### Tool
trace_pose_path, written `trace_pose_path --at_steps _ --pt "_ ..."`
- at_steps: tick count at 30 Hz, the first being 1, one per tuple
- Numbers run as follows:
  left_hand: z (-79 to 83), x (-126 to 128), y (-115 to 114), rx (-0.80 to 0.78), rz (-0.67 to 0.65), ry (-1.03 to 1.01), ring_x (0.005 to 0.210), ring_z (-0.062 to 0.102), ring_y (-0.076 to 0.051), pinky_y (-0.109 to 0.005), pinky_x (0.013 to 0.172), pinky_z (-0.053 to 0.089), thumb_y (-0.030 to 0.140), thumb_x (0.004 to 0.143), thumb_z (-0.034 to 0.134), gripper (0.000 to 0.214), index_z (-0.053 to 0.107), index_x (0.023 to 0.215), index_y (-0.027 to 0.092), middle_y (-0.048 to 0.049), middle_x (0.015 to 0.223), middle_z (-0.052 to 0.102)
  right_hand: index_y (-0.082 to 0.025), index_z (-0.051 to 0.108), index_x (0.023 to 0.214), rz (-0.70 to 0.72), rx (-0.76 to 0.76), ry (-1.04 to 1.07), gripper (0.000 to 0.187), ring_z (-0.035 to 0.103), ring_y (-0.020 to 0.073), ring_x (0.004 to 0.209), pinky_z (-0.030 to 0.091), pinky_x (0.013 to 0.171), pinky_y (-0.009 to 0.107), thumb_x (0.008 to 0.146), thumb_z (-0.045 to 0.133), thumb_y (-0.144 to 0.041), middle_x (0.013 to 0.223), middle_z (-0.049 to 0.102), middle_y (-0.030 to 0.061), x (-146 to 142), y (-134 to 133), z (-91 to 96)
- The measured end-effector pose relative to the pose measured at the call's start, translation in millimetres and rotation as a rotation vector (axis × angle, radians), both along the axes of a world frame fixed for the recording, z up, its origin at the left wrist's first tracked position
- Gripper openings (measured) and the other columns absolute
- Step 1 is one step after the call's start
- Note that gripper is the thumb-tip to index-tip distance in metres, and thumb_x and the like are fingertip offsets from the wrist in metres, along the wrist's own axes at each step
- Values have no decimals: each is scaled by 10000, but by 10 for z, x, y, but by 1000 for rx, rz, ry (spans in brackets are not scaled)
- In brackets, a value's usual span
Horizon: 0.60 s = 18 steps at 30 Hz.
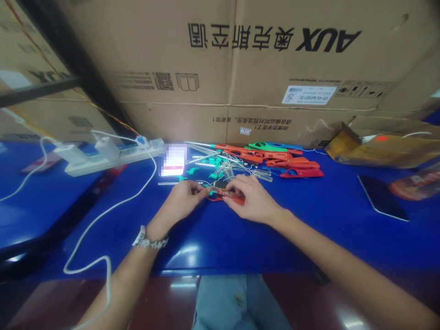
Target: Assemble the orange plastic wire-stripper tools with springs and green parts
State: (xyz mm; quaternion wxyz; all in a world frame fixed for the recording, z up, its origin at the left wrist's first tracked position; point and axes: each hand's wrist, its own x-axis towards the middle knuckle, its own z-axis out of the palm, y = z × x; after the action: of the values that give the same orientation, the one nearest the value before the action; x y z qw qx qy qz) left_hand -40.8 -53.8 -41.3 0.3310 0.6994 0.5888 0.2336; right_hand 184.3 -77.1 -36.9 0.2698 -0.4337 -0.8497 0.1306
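Note:
My left hand [184,200], with a watch on the wrist, pinches a thin wire-like end beside a small orange plastic part [229,194] on the blue table [309,220]. My right hand [249,198] grips that same orange part from the right, fingers curled over it. Just beyond my hands lie several orange, red and green plastic pieces [275,158], with small teal and clear bits [220,167] among them.
A lit phone [174,160] lies behind my left hand. A white power strip [103,153] with chargers and a white cable [103,215] runs along the left. A dark phone [382,197] lies at the right. Large cardboard boxes [240,68] wall the back.

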Motion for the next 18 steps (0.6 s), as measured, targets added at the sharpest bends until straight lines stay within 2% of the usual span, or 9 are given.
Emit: trace_pose_path --at_steps 3,8,12,18 --pt "30 -44 -7 10 -13 -42 519 380 -127 -275 514 271 607 777 597 463 683 671 165 22 538 488 -198 632 886 -14 -69 -47 126 571 177 832 342 805 332 916 623 -320 861 642 18 57 49 106" --pt "79 -73 -18 97 18 -76 561 412 -131 -273 537 306 592 776 628 441 682 683 165 4 605 563 -213 640 910 13 -130 -280 232 574 235 907 349 792 348 834 740 -407 922 649 44 86 151 217" --pt "61 -80 -9 131 28 -74 563 420 -133 -274 533 311 596 789 630 442 688 697 167 2 609 578 -202 633 907 -24 -90 -371 268 590 260 919 355 789 362 833 746 -433 939 660 60 40 171 219" --pt "34 -99 20 182 38 -60 582 461 -145 -285 549 340 585 803 628 434 698 714 166 -13 632 618 -184 621 1019 -77 -36 -381 307 595 287 990 350 846 403 851 732 -416 1035 683 92 41 115 170"
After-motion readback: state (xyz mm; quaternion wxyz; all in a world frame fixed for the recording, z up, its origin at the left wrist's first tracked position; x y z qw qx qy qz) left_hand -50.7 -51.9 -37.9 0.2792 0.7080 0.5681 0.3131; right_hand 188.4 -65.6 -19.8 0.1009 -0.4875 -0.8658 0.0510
